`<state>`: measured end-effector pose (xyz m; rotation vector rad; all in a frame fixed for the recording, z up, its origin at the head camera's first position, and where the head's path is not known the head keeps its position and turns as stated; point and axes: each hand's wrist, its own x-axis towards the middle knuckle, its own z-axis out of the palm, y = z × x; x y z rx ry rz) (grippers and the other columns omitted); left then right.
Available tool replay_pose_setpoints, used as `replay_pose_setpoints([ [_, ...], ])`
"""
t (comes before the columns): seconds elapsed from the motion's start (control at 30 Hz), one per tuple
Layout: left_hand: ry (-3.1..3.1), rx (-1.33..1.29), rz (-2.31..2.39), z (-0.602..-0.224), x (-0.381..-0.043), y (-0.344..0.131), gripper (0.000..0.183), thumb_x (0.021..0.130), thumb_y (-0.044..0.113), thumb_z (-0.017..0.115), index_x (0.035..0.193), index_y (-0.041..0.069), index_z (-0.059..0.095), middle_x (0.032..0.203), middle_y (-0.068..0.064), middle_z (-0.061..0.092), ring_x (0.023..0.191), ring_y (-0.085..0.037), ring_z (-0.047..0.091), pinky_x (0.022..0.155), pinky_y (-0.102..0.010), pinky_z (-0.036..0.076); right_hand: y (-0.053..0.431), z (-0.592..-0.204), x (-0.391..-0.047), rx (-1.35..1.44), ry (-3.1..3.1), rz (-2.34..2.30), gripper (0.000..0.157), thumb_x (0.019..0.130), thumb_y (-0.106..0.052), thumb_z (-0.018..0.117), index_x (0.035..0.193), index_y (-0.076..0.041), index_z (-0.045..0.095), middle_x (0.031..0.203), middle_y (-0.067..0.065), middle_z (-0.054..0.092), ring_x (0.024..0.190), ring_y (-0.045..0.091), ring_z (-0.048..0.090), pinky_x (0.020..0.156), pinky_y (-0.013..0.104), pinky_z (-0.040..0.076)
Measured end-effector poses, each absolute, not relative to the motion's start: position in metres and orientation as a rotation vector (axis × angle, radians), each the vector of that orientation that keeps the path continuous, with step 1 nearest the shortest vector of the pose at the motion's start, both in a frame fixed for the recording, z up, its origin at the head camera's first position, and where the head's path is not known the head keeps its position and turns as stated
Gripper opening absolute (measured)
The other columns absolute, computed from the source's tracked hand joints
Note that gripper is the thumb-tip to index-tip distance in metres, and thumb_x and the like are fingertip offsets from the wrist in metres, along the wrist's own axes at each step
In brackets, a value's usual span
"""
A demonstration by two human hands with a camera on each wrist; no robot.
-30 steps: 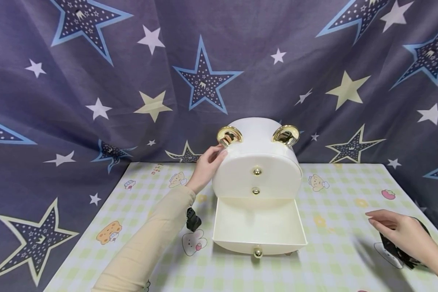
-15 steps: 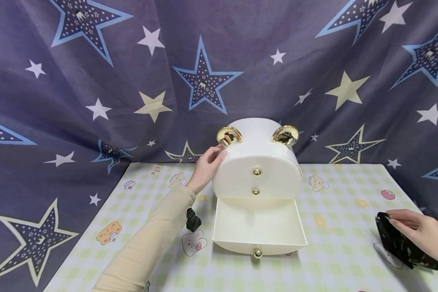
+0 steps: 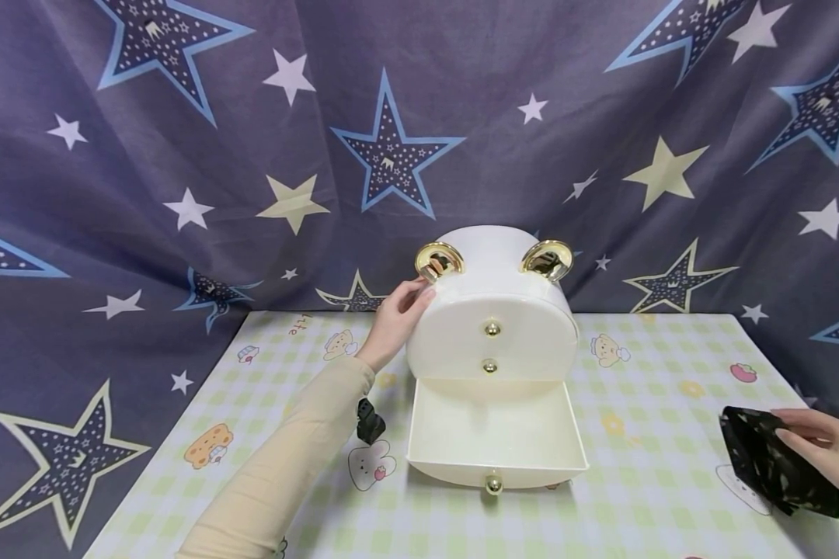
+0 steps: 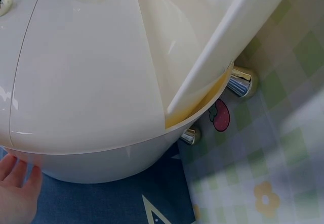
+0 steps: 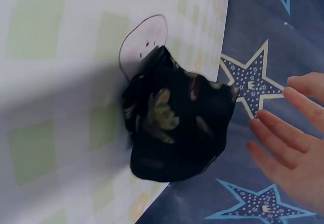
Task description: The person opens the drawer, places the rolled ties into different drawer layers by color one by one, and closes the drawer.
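Note:
A white storage box (image 3: 496, 338) with gold ear-like trims and round gold knobs stands on the table. Its bottom drawer (image 3: 492, 435) is pulled out and nothing lies in it. My left hand (image 3: 395, 322) rests on the box's upper left side, just below the left ear. The left wrist view shows those fingers (image 4: 17, 171) against the curved side. At the table's right is a black, pouch-like fabric item (image 3: 776, 466) with a pale print. My right hand (image 3: 828, 446) is beside it; the right wrist view shows its fingers (image 5: 283, 138) spread and apart from the fabric.
A checked cloth with cartoon prints (image 3: 643, 466) covers the table. Behind it hangs a dark star-patterned curtain (image 3: 503, 116). A small black object (image 3: 370, 421) shows beside the left sleeve; its kind is unclear.
My right hand has moved right, from the left of the black fabric item, across it and to its right side, uncovering more of it. The left hand and the box have stayed still.

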<state>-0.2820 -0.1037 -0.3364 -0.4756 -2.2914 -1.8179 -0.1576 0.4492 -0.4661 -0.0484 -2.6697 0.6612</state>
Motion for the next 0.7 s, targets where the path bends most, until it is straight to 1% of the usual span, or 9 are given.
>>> replay_pose_setpoints([
  [0.03,-2.292,-0.475,-1.817,-0.336,-0.282,-0.104,0.032,0.09,0.023,0.053,0.114,0.001,0.053,0.133,-0.008,0.042,0.122,-0.017,0.039,0.102,-0.018,0.032,0.451,-0.466,-0.158,-0.042,-2.656,0.679,0.018,0.078,-0.012,0.067,0.092,-0.002,0.061,0.079,-0.001,0.059,0.06,-0.017,0.042,0.046,0.018,0.047],
  [0.13,-2.294,-0.475,-1.818,-0.337,-0.282,-0.104,0.033,0.09,0.023,0.053,0.114,0.001,0.053,0.133,-0.008,0.042,0.123,-0.018,0.039,0.103,-0.019,0.032,0.457,-0.471,-0.157,-0.056,-2.635,0.688,0.011,0.078,-0.013,0.067,0.086,-0.014,0.059,0.078,-0.027,0.046,0.06,-0.016,0.042,0.045,0.018,0.047],
  [0.2,-2.294,-0.473,-1.818,-0.337,-0.282,-0.104,0.033,0.09,0.023,0.053,0.114,0.001,0.053,0.133,-0.008,0.042,0.123,-0.018,0.039,0.103,-0.019,0.031,0.461,-0.474,-0.156,-0.076,-2.644,0.726,0.012,0.08,-0.014,0.066,0.089,-0.009,0.06,0.08,-0.033,0.042,0.061,-0.017,0.04,0.05,0.028,0.048],
  [0.27,-2.294,-0.475,-1.819,-0.336,-0.282,-0.103,0.033,0.09,0.023,0.053,0.115,0.001,0.053,0.133,-0.008,0.042,0.123,-0.017,0.039,0.103,-0.018,0.031,0.465,-0.477,-0.155,-0.103,-2.641,0.747,0.01,0.081,-0.017,0.064,0.088,-0.019,0.058,0.081,-0.042,0.027,0.063,-0.023,0.032,0.057,0.035,0.046],
  [0.37,-2.291,-0.478,-1.82,-0.336,-0.282,-0.103,0.032,0.09,0.023,0.053,0.114,0.001,0.053,0.133,-0.008,0.042,0.123,-0.017,0.039,0.102,-0.018,0.031,0.467,-0.479,-0.153,-0.105,-2.626,0.811,0.015,0.081,-0.015,0.063,0.093,-0.023,0.06,0.082,-0.044,0.029,0.066,-0.023,0.031,0.059,0.045,0.04],
  [0.4,-2.291,-0.48,-1.82,-0.336,-0.281,-0.103,0.032,0.09,0.022,0.053,0.114,0.001,0.053,0.133,-0.008,0.042,0.123,-0.017,0.039,0.102,-0.017,0.031,0.468,-0.48,-0.153,-0.102,-2.619,0.808,0.024,0.081,-0.013,0.063,0.092,-0.033,0.057,0.084,-0.044,0.029,0.067,-0.023,0.031,0.059,0.043,0.04],
  [0.43,-2.291,-0.481,-1.82,-0.336,-0.282,-0.103,0.032,0.09,0.022,0.052,0.114,0.001,0.053,0.133,-0.008,0.042,0.123,-0.017,0.038,0.102,-0.017,0.031,0.468,-0.478,-0.153,-0.102,-2.617,0.81,0.026,0.08,-0.01,0.063,0.093,-0.032,0.058,0.085,-0.042,0.031,0.069,-0.019,0.035,0.059,0.042,0.04],
  [0.53,-2.29,-0.486,-1.816,-0.336,-0.282,-0.104,0.032,0.09,0.022,0.052,0.114,0.001,0.053,0.133,-0.009,0.042,0.123,-0.018,0.039,0.102,-0.017,0.031,0.472,-0.483,-0.153,-0.058,-2.598,0.795,0.041,0.08,-0.009,0.063,0.095,-0.045,0.053,0.089,-0.043,0.031,0.077,-0.02,0.033,0.06,0.022,0.035],
  [0.7,-2.291,-0.49,-1.811,-0.336,-0.281,-0.104,0.032,0.09,0.022,0.052,0.114,0.0,0.053,0.133,-0.009,0.042,0.123,-0.018,0.039,0.102,-0.018,0.031,0.478,-0.495,-0.151,0.036,-2.563,0.808,0.056,0.082,-0.011,0.062,0.094,-0.059,0.035,0.092,-0.048,0.023,0.085,-0.029,0.019,0.059,0.008,0.024],
])
